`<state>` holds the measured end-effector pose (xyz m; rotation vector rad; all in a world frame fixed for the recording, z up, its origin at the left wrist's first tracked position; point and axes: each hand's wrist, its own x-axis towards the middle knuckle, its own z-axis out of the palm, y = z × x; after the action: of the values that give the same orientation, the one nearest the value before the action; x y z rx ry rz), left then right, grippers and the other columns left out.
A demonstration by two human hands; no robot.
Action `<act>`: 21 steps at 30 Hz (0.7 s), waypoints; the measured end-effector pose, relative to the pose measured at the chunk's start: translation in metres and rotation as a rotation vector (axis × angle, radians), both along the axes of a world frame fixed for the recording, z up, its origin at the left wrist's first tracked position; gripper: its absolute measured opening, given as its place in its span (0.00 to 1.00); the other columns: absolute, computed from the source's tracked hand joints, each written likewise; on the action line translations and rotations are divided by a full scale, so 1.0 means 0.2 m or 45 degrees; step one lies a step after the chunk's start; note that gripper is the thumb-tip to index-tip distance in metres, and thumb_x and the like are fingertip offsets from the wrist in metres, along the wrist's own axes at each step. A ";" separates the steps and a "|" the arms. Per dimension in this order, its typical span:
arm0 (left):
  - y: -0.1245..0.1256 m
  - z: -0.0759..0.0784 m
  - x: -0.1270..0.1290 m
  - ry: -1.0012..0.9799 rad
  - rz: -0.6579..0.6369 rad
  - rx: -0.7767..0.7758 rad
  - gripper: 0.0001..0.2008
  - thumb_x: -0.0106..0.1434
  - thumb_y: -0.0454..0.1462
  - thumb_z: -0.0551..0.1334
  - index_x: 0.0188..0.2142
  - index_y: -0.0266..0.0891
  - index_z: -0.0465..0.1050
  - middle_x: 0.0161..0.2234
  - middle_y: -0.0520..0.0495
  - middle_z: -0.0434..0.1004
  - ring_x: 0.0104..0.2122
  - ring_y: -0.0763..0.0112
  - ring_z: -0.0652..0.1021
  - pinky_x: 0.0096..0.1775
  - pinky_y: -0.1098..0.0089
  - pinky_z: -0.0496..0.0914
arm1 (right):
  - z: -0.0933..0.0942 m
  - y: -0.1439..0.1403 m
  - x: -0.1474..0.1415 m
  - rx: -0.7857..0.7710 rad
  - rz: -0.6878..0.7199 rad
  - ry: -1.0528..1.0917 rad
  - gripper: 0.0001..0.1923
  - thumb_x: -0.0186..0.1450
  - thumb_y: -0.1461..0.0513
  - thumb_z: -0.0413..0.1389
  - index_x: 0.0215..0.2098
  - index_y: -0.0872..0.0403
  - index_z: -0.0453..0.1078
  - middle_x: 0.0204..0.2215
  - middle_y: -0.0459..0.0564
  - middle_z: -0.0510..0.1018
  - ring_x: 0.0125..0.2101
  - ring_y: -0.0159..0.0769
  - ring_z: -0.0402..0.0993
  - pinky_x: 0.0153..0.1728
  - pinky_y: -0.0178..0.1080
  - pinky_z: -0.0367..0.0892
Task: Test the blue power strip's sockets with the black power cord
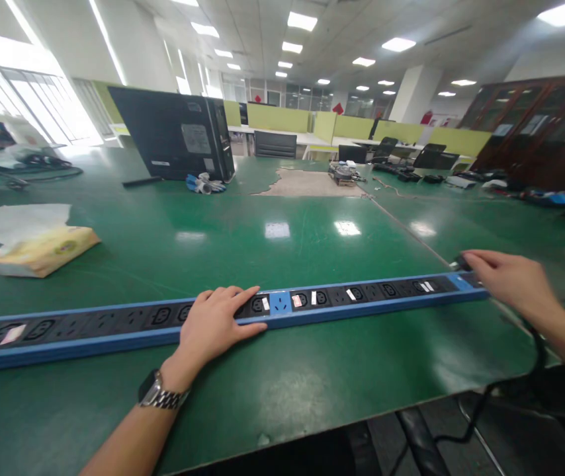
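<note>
A long blue-edged power strip (pixel 237 316) with rows of black sockets and small white labels lies across the table, its left end outside the view. My left hand (pixel 216 317) lies across its middle, fingers over the far edge and thumb along the near edge, gripping it. At the strip's right end, my right hand (pixel 511 277) is closed in a pinch on a small black plug-like piece (pixel 460 262), partly hidden by the fingers. Below the right wrist a black cable (pixel 539 350) hangs past the table edge; where it joins cannot be seen.
The green table (pixel 213 244) carries a tissue pack (pixel 39 251) at left, a black computer case (pixel 173 132) and gloves (pixel 206 184) further back. Cables and black devices (pixel 406 172) lie at the far right. A dark chair (pixel 421 443) stands below the near edge.
</note>
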<state>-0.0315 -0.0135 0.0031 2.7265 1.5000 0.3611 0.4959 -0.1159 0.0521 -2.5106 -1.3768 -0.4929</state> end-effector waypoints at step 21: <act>0.00 -0.01 0.00 -0.043 -0.006 -0.010 0.35 0.55 0.60 0.59 0.59 0.49 0.67 0.49 0.45 0.76 0.47 0.56 0.74 0.51 0.56 0.62 | 0.02 0.11 -0.49 -0.116 0.190 0.147 0.19 0.64 0.49 0.48 0.36 0.51 0.76 0.26 0.52 0.79 0.30 0.43 0.74 0.29 0.38 0.60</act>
<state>-0.0323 -0.0139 0.0013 2.7034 1.4839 0.3985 0.3976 -0.0947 0.0557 -2.4384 -1.5591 -0.2567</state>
